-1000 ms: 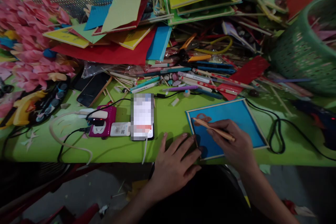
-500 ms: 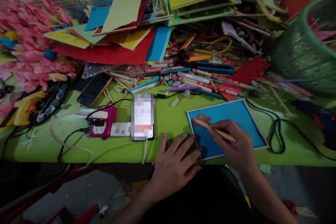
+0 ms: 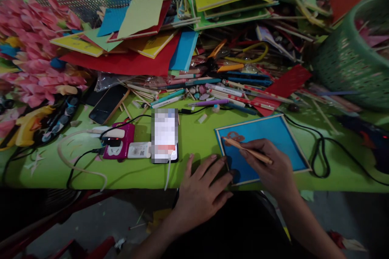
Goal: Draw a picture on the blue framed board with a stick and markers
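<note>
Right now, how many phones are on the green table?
2. A lit phone lies left of the left hand; a dark phone sits farther left, near the pink flowers. Clutter may hide others.

left hand [image 3: 202,188], right hand [image 3: 273,170] bare; forearms bare; black garment [image 3: 243,226] at lap

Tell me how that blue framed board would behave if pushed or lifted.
The blue board lies flat with a thin stick border, so it probably lifts stiff and light. On the smooth green table it may slide. The left hand braces its corner while the right hand holds a wooden stick to it.
</note>
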`<state>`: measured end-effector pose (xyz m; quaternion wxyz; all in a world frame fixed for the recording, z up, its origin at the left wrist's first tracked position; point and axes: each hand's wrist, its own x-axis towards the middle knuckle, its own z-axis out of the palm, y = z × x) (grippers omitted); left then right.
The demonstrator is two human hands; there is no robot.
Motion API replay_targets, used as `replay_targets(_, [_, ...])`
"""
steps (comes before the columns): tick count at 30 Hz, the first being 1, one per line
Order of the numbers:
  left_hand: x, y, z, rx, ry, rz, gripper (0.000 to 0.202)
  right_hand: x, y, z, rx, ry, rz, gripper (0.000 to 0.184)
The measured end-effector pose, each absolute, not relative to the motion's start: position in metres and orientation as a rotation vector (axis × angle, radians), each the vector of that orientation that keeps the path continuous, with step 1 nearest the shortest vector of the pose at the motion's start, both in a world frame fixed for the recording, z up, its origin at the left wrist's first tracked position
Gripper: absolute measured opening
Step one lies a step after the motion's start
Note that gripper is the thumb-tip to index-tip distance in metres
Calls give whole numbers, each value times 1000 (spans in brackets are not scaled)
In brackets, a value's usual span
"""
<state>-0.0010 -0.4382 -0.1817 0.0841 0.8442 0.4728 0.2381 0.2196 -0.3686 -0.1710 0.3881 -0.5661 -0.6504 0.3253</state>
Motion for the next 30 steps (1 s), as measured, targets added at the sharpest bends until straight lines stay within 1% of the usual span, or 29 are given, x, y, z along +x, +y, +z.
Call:
replay_targets(4, [-1, -438, -181, 2515, 1409, 708, 34, 220, -369, -170, -1460, -1673, 810, 18])
replay_targets(10, [-1, -438, -182, 2523, 1417, 692, 34, 222, -370, -170, -1455, -1697, 795, 15])
replay_targets(17, [-1, -441, -184, 2564, 1424, 636, 36, 222, -370, -171, -1464, -1685, 830, 18])
replay_targets(30, [-1, -440, -183, 2508, 1413, 681, 36, 221, -370, -169, -1429, -1690, 764, 9])
